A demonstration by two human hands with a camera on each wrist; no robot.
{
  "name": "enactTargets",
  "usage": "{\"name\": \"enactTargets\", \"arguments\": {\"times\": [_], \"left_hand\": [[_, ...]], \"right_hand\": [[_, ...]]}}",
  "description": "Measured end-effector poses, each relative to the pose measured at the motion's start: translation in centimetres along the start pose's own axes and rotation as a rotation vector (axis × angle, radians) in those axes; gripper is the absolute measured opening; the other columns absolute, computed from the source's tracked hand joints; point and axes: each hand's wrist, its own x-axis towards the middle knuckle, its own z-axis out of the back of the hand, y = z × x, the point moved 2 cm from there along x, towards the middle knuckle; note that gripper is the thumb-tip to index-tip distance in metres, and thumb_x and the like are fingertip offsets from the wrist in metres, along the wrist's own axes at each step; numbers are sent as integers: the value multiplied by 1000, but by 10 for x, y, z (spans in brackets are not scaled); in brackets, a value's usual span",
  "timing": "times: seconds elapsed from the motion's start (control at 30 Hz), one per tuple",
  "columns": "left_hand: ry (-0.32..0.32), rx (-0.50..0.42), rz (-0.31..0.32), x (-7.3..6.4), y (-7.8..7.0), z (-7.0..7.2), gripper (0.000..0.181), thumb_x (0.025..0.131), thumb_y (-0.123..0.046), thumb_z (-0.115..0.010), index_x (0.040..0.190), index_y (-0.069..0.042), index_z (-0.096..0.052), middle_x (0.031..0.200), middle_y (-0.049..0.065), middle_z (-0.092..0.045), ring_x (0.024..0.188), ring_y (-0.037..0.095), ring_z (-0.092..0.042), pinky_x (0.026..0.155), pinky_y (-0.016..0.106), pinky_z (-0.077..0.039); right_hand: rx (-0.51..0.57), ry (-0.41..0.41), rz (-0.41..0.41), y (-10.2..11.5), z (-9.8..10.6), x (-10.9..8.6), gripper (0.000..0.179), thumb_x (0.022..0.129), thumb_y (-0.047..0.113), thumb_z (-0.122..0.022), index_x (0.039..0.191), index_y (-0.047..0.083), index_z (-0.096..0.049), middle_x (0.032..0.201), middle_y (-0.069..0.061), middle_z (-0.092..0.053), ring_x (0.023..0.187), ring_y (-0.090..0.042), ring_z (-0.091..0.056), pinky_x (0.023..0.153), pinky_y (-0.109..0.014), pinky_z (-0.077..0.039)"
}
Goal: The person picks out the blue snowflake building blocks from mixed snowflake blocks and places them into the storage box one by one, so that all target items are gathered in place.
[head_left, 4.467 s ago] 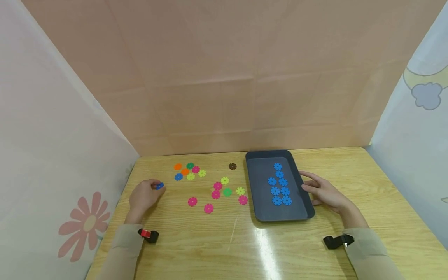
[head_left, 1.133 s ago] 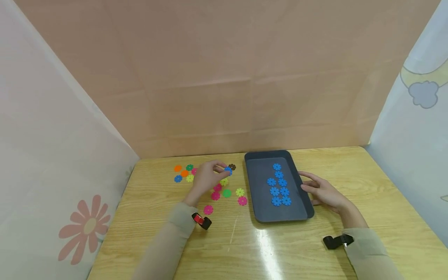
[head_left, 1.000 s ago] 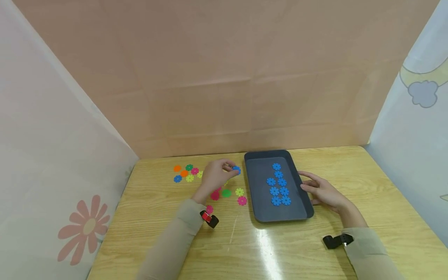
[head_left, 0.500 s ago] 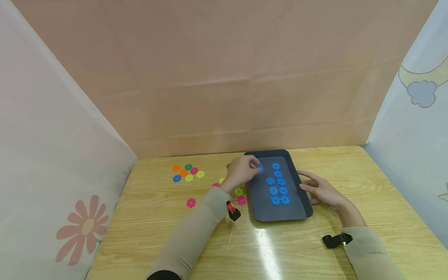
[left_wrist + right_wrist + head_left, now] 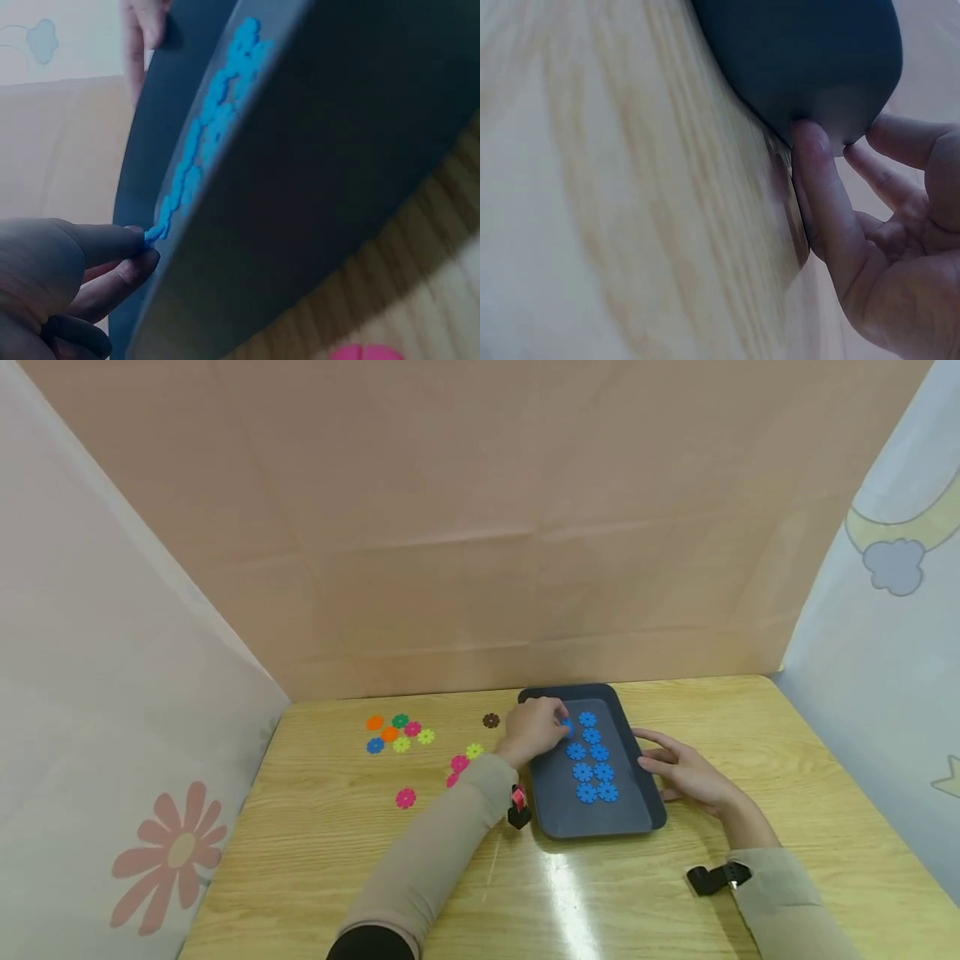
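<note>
My left hand point(image 5: 534, 727) reaches over the left rim of a dark grey tray point(image 5: 557, 814) and pinches a blue notched plastic disc point(image 5: 567, 728) between thumb and fingers. In the left wrist view that held disc point(image 5: 152, 236) is low at the tray's far end, right beside the discs lying inside. Two uneven columns of blue notched discs point(image 5: 582, 772) lie flat in the tray. Along the tray's right side, my right hand point(image 5: 688, 775) touches the wall with extended fingertips. The right wrist view shows its fingers point(image 5: 819, 172) against the tray's outer wall point(image 5: 810, 67).
Left of the tray, loose discs lie on the wooden table point(image 5: 315, 868): orange point(image 5: 375, 722), green point(image 5: 401, 721), yellow point(image 5: 426, 737), pink point(image 5: 406, 798), one blue point(image 5: 375, 746) and one brown point(image 5: 491, 720). My left sleeve point(image 5: 442, 839) covers some. A paper-covered wall point(image 5: 420, 593) stands behind.
My left hand picked up a blue disc at the table's left, carried it rightward past the other discs, and now holds it inside the tray's far part. My right hand has stayed at the tray.
</note>
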Motion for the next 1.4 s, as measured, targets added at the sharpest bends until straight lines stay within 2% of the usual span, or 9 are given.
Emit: {"name": "enactTargets", "arguments": {"times": [0.23, 0.37, 0.47, 0.6, 0.73, 0.97, 1.07, 1.2, 1.4], "left_hand": [[10, 109, -19, 3, -5, -8, 17, 97, -34, -76, 110, -24, -77, 82, -14, -68, 70, 6, -61, 61, 29, -50], [29, 170, -45, 3, -6, -11, 20, 98, -35, -74, 115, -26, -77, 98, -11, -74, 81, 10, -67, 68, 32, -54], [16, 193, -75, 4, -6, -13, 21, 98, -35, -74, 118, -27, -78, 109, -9, -75, 89, 12, -69, 72, 34, -56], [-31, 179, -110, 3, -5, -12, 23, 98, -36, -74, 119, -27, -77, 113, -8, -73, 94, 12, -69, 75, 35, -57], [-68, 142, -135, -1, -6, -5, 24, 98, -36, -74, 120, -27, -77, 113, -6, -72, 93, 12, -68, 73, 33, -57], [-81, 75, -136, -13, -1, 13, 29, 99, -37, -73, 125, -23, -75, 119, -4, -72, 98, 11, -66, 71, 25, -53], [-87, 48, -105, -19, 4, 20, 30, 98, -36, -74, 125, -23, -74, 120, -3, -71, 92, 11, -66, 64, 23, -51], [-105, 48, -66, -28, 11, 28, 33, 99, -39, -73, 127, -23, -73, 120, -3, -71, 73, 9, -62, 54, 22, -45], [-137, 20, -36, -42, 30, 39, 37, 98, -37, -73, 131, -20, -71, 125, -3, -71, 58, 9, -57, 48, 25, -42]], "right_hand": [[-1, 0, 3, 0, -1, 0, 68, 110, 22, -55, 166, 11, -20, 154, -40, -29, 124, -44, -58, 81, -54, -60], [0, 0, 2, 0, -1, 0, 67, 110, 21, -55, 166, 11, -20, 153, -40, -31, 123, -43, -59, 81, -54, -60], [8, 1, 2, 0, -1, 1, 67, 110, 21, -55, 166, 11, -19, 153, -40, -31, 118, -41, -63, 81, -54, -60], [10, 4, 2, 0, -1, 1, 68, 110, 21, -55, 166, 11, -19, 154, -40, -30, 117, -41, -63, 81, -54, -60], [7, 3, 5, -2, -1, 2, 68, 110, 21, -55, 166, 12, -19, 153, -40, -32, 119, -41, -62, 80, -54, -60], [9, -1, 6, -5, 1, 3, 68, 110, 21, -56, 167, 13, -19, 152, -40, -32, 119, -42, -61, 80, -54, -60], [7, -2, 5, -5, 1, 3, 68, 110, 22, -56, 166, 13, -20, 152, -39, -32, 120, -41, -61, 80, -54, -60], [-1, 2, 10, -4, 1, 3, 68, 110, 23, -55, 167, 12, -19, 152, -40, -32, 117, -37, -64, 81, -54, -60], [-3, 1, 8, -5, 1, 3, 67, 110, 23, -55, 167, 13, -20, 151, -39, -34, 114, -35, -66, 81, -54, -60]]}}
